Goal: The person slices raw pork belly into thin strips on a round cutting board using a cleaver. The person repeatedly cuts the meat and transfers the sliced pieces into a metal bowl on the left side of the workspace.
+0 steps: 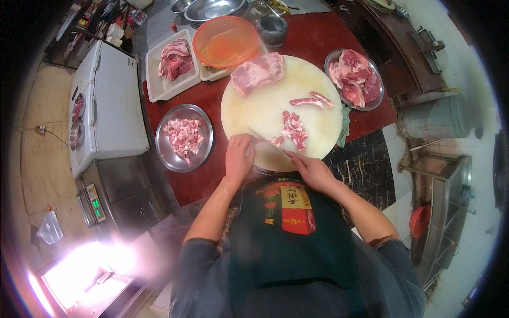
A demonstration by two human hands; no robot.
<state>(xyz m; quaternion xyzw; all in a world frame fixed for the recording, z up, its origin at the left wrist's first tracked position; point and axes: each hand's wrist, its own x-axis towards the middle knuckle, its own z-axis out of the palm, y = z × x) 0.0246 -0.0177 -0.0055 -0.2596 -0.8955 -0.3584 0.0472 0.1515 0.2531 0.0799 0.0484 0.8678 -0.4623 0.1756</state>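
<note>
A knife point(267, 144) lies across the near part of a round white cutting board point(254, 115); its handle is in my right hand point(314, 171). My left hand point(240, 154) is at the board's near left edge, fingers bent close to the blade; whether it holds anything is hidden. Beside the blade lie small pieces of cut raw meat point(295, 129). Farther off are a few meat strips point(307, 102), and a large slab of raw meat point(258, 73) rests at the board's far edge. Diced meat point(183, 137) fills part of a steel plate point(162, 153) on the left.
Raw meat chunks point(356, 79) sit in a steel dish point(377, 104) at the right. A white plastic tray point(155, 85) with meat stands far left, beside an orange colander point(226, 41). A stone mortar point(272, 31) stands behind the board. A green cloth point(344, 125) is at its right edge.
</note>
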